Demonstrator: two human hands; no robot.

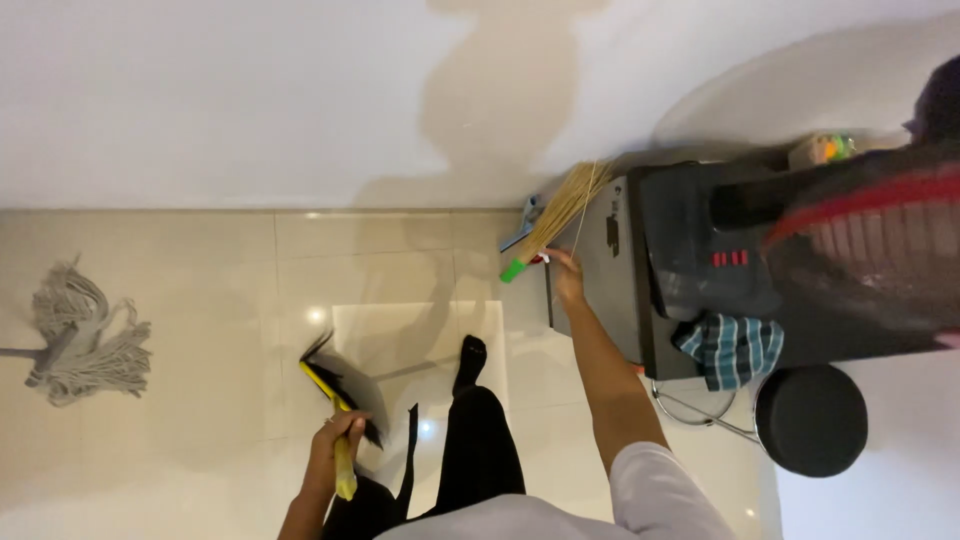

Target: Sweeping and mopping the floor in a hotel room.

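The left hand [335, 435] is closed around a yellow brush [335, 415]. The right hand [566, 270] grips the straw broom [560, 215] near its green handle.

A plain white wall [250, 100] fills the far side, with soft shadows cast across it. Below lies a glossy cream tiled floor [200, 290] catching small glints of light. A grey string mop head [85, 335] rests on the tiles at far left. At right stands a black cabinet [690, 260], a checked cloth [730, 350] draped near it, and a round black stool [810, 420] just beside.
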